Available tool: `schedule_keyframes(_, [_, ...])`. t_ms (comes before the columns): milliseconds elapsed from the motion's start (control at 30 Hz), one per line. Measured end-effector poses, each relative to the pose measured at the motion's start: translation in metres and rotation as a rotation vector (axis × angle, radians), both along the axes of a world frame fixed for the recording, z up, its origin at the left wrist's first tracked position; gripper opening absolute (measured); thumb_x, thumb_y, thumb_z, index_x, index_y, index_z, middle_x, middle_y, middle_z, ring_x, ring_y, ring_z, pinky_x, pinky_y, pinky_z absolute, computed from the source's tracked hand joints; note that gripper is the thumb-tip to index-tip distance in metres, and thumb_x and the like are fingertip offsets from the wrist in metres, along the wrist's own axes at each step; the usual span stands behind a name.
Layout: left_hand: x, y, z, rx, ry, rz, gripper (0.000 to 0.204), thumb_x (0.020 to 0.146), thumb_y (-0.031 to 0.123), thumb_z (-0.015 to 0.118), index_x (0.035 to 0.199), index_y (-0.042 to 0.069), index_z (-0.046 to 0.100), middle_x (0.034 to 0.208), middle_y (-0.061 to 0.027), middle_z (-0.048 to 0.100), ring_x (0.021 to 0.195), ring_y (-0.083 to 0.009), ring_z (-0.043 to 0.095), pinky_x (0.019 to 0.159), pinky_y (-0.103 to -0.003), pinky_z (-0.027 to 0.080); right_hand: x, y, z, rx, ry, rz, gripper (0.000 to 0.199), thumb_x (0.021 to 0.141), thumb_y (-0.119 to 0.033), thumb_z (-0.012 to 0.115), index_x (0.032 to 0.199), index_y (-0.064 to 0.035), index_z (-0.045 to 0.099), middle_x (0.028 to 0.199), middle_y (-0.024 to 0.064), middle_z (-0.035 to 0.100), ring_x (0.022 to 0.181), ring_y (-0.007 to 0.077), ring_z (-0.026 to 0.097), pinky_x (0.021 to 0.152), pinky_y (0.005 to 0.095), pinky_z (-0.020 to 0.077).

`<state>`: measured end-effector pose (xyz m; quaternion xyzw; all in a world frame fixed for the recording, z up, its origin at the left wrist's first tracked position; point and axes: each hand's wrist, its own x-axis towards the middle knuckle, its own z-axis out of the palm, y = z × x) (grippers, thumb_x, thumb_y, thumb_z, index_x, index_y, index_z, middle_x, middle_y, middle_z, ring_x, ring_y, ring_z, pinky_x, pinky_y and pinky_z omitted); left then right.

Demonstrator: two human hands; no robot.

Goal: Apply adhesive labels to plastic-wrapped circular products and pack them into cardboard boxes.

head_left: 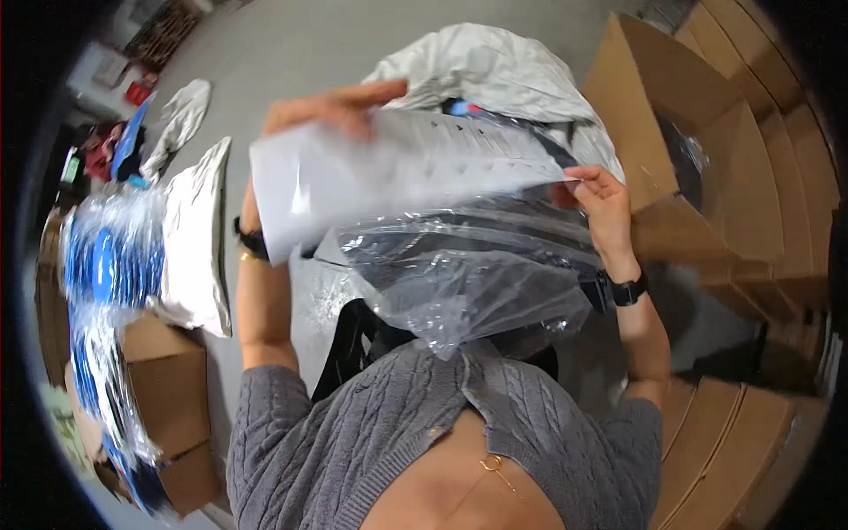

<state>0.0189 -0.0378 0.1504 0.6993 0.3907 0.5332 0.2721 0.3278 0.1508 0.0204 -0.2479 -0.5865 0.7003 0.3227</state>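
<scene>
A glossy white sheet (353, 177) with rows of small dark print stretches between my hands, curling down at its left end. My right hand (601, 208) pinches its right edge between thumb and fingers. Motion blurs my left hand (331, 110) at the sheet's upper left edge; its fingers look stretched out and apart, one pointing right. Below the sheet lies a dark item in a clear plastic bag (468, 291), in front of my body. The sheet hides part of this bag and my left wrist.
Behind the bag lies a large white sack (486, 66). An opened cardboard box (632, 115) with plastic-wrapped contents stands at right, near more cartons (724, 442). Blue plastic-wrapped packs (106, 265), a white packet (199, 247) and a carton (168, 380) are at left.
</scene>
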Motion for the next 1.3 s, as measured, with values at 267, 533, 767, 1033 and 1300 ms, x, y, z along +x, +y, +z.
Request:
schedule_keyframes(267, [0.036,-0.022,-0.072,-0.589,0.179,0.118,0.049,0.077,0.012,0.067,0.124,0.004,0.054,0.137,-0.0165,0.044,0.130,-0.0295,0.038,0.105,-0.040,0.030,0.142,0.009,-0.040,0.263,0.129,-0.603,0.017,0.084,0.005,0.053,0.099,0.0015,0.059,0.091,0.0068,0.063,0.079,0.0120,0.061,0.072,0.0243,0.0486])
schedule_keyframes(533, [0.107,0.010,-0.114,-0.366,0.738,-0.086,0.088,0.066,0.050,0.071,0.131,-0.001,0.041,0.129,-0.0169,0.047,0.116,-0.0363,0.043,0.097,-0.044,0.035,0.303,-0.061,-0.247,0.121,-0.711,-1.106,0.014,0.083,-0.008,0.061,0.094,-0.0001,0.059,0.084,0.0047,0.061,0.073,0.0140,0.056,0.071,0.0265,0.0461])
schedule_keyframes(767, [0.135,0.083,-0.086,-0.426,0.654,-0.246,0.051,0.085,0.035,0.058,0.120,-0.002,0.050,0.120,-0.0191,0.054,0.106,-0.0368,0.052,0.092,-0.044,0.041,0.284,-0.098,-0.358,-0.393,-0.685,-0.849,0.023,0.083,-0.010,0.061,0.103,-0.0003,0.058,0.077,0.0086,0.060,0.066,0.0144,0.057,0.061,0.0273,0.0470])
schedule_keyframes(1033, [0.200,0.163,-0.154,-0.342,0.841,-0.157,0.044,0.077,0.025,0.067,0.109,-0.002,0.054,0.099,-0.0180,0.058,0.092,-0.0352,0.056,0.080,-0.041,0.046,0.175,0.049,-0.141,0.147,-0.436,-0.615,0.015,0.081,-0.006,0.064,0.095,-0.0006,0.062,0.079,0.0029,0.062,0.071,0.0135,0.058,0.065,0.0267,0.0459])
schedule_keyframes(1300, [0.230,0.162,-0.167,-0.333,0.919,-0.105,0.017,0.072,0.010,0.061,0.084,0.003,0.052,0.077,-0.0091,0.052,0.073,-0.0248,0.058,0.062,-0.034,0.049,0.099,0.114,-0.073,0.974,-0.536,0.070,0.018,0.067,-0.014,0.073,0.081,-0.0071,0.065,0.081,0.0046,0.058,0.080,0.0234,0.056,0.073,0.0325,0.0428])
